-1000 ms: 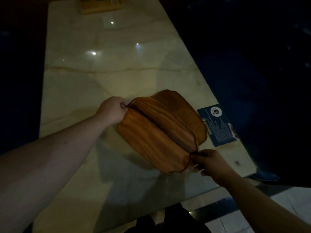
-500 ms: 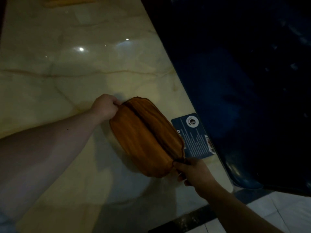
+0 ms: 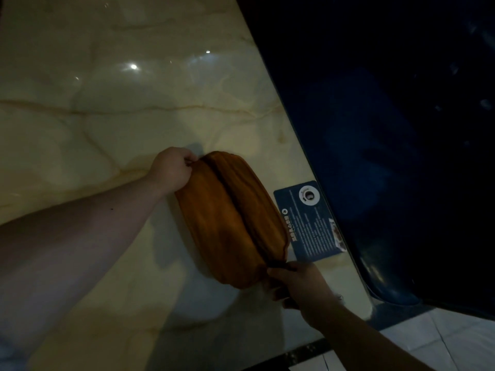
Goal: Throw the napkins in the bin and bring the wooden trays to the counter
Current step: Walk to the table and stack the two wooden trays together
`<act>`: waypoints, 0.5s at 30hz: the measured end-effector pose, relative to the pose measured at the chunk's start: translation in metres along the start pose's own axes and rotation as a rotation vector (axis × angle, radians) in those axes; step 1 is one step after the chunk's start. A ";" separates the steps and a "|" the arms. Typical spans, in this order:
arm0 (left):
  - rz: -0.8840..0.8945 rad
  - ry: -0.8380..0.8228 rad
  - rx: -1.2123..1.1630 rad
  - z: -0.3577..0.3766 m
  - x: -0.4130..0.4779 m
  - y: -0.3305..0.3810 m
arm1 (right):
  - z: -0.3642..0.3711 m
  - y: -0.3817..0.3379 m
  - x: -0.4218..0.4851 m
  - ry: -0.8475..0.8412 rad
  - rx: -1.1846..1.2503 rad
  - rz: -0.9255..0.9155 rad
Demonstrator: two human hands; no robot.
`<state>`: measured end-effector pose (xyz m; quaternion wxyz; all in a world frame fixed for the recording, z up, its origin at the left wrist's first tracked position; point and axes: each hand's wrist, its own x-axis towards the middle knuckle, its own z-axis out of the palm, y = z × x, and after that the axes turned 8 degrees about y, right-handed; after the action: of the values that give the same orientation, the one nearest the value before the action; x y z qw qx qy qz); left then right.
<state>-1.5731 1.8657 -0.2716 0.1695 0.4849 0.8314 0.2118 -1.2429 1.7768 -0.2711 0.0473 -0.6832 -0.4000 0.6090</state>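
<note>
Two orange-brown wooden trays (image 3: 230,218) are held together, face to face, tilted on edge just above the pale marble table (image 3: 107,116). My left hand (image 3: 171,167) grips their far upper end. My right hand (image 3: 297,285) grips the near lower end. A dark seam runs lengthwise between the two trays. No napkins or bin show in this view.
A blue printed card (image 3: 308,220) lies flat on the table just right of the trays, near the table's right edge. Beyond that edge is a dark blue seat (image 3: 388,156). Pale floor tiles (image 3: 442,336) show at the bottom right.
The trays have been closed together and tipped more upright, hiding the second tray's face. The view has shifted right, so the wooden item at the table's far end is out of frame.
</note>
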 end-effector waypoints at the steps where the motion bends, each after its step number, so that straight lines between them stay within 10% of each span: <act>1: 0.009 0.004 0.004 0.000 -0.001 -0.001 | 0.000 0.000 0.000 -0.006 0.010 0.008; 15: -0.038 0.066 -0.032 -0.004 -0.001 -0.013 | 0.004 -0.007 -0.001 0.082 0.057 -0.066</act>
<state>-1.5840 1.8588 -0.2750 0.1537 0.4589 0.8421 0.2379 -1.2502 1.7795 -0.2677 0.1030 -0.6925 -0.4026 0.5897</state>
